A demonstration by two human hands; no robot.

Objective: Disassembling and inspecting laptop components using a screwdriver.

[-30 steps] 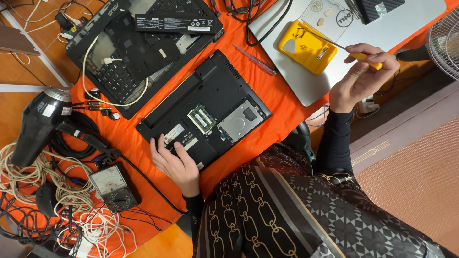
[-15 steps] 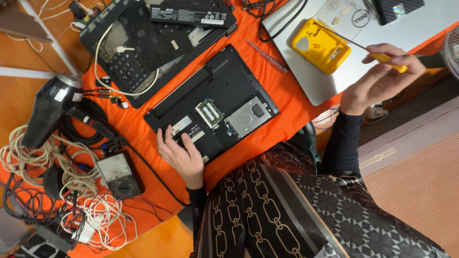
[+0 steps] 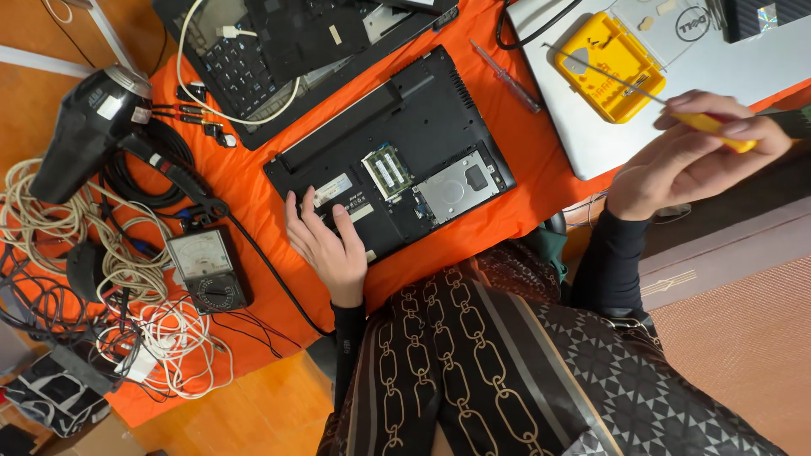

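Laptop (image 3: 393, 173), black, lies bottom-up near the middle of the orange-covered worktop (image 3: 524, 203), close to its near edge. Its service cover is already off: memory sticks (image 3: 386, 167) and the silver drive bay (image 3: 460, 186) sit exposed, so opening looks done, while the rest of the base shell appears to be in place. Left hand (image 3: 325, 241) rests flat on the laptop's near corner, fingers spread and open, gripping nothing, seemingly steadying the case. Right hand (image 3: 697, 156) is raised over the worktop's right edge, fingers closed around a yellow-handled screwdriver (image 3: 667, 101); its thin shaft points toward the yellow bit case (image 3: 610, 67), which lies on a silver laptop (image 3: 676, 110) toward the far right corner. Tip is well apart from the black laptop, so no screw is being worked at present. A second small screwdriver (image 3: 505, 76) lies between the two machines. Another dismantled laptop (image 3: 279, 51) sits at the far edge; hair dryer (image 3: 89, 131), analogue meter (image 3: 205, 268) and cable tangles (image 3: 101, 279) crowd the left side.
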